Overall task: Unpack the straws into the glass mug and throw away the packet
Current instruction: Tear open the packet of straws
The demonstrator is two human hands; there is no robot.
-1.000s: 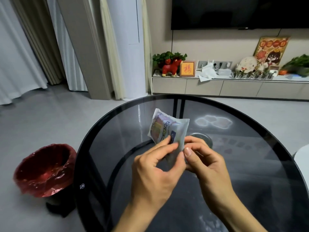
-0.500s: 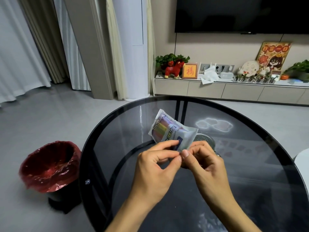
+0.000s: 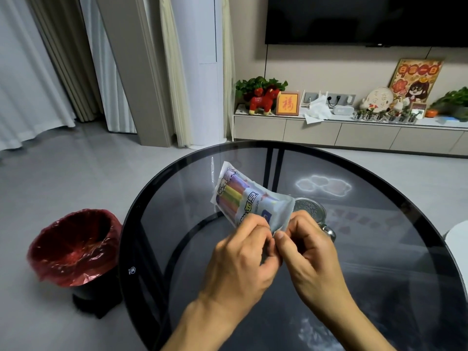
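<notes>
A clear plastic packet of coloured straws [image 3: 243, 196] is held up above the round dark glass table [image 3: 379, 262]. My left hand [image 3: 243, 257] and my right hand [image 3: 306, 252] both pinch its near end, thumbs almost touching. The packet tilts away to the upper left. The glass mug [image 3: 312, 207] stands on the table just behind my right hand, mostly hidden by it; only its rim and part of its handle show.
A bin with a red liner [image 3: 73, 247] stands on the floor left of the table. A low TV cabinet [image 3: 329, 133] with ornaments runs along the far wall. A white object [image 3: 458, 239] shows at the table's right edge.
The packet has tilted flatter and further left while both hands kept pinching its near end. My view has shifted slightly, so the bin and table sit further right in frame.
</notes>
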